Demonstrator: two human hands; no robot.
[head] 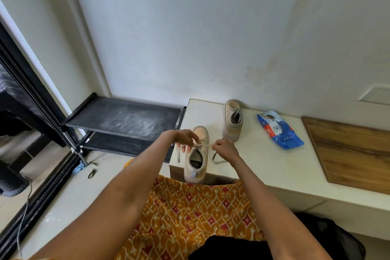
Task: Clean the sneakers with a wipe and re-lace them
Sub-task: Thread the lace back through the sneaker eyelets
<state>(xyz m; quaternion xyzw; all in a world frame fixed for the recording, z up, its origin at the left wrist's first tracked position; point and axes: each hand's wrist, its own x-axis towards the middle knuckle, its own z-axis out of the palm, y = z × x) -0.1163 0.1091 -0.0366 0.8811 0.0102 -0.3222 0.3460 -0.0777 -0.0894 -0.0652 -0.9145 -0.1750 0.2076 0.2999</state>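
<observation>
Your left hand [185, 137] pinches the beige shoelace [203, 145] above the near sneaker [197, 155], fingers curled round it. Your right hand [223, 148] is closed on the same lace at its other side, so the lace runs taut between the two hands across the sneaker's opening. One loose lace end hangs down past the left side of the shoe, another loops onto the bench right of it.

The near sneaker sits at the left front corner of the white bench [263, 167], heel overhanging the front edge, toe pointing at the wall. Left bench edge is just beside it, little room that way.

The second sneaker [232, 120] stands upright further back, near the wall, laces in, apart from the first one. The blue wipes pack [279, 130] lies flat to its right, well apart from both your hands. Bare bench surface shows between the pack and your right hand.

A wooden board [348, 154] covers the bench's right part; its left edge runs diagonally, near the pack.

The black shoe rack [124, 119] stands left of the bench, almost touching its back corner. Its top shelf is dusty.
</observation>
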